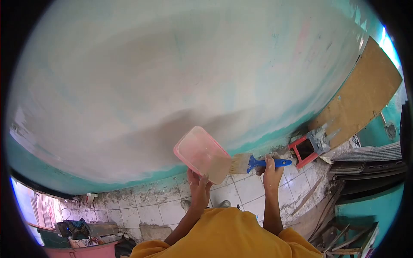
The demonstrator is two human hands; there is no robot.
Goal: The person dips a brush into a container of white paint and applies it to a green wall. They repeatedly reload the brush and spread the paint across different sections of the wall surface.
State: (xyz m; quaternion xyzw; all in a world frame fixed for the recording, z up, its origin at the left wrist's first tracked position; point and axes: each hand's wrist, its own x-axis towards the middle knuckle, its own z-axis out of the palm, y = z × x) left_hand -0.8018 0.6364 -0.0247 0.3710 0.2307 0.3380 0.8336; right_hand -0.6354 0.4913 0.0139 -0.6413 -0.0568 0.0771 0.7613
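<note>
My left hand (199,185) is closed on the lower edge of a pink plastic tub (193,148), which is tilted so that its inside shows. Whitish, cloudy material coats the tub, and a beige patch lies at its lower right corner. In my right hand (271,170) is a paintbrush (256,163) with a blue handle, gripped with the fingers wrapped round it. Its wide tan bristles point left, right at the tub's right corner. In front of both hands rises a wall (180,69) smeared whitish over turquoise.
To the right, a red and grey stool (303,150) stands by the wall's foot, beside a leaning brown board (361,94). Stacked corrugated sheets (370,157) lie farther right. White floor tiles (148,213) are stained. A pink container (81,250) with clutter sits lower left.
</note>
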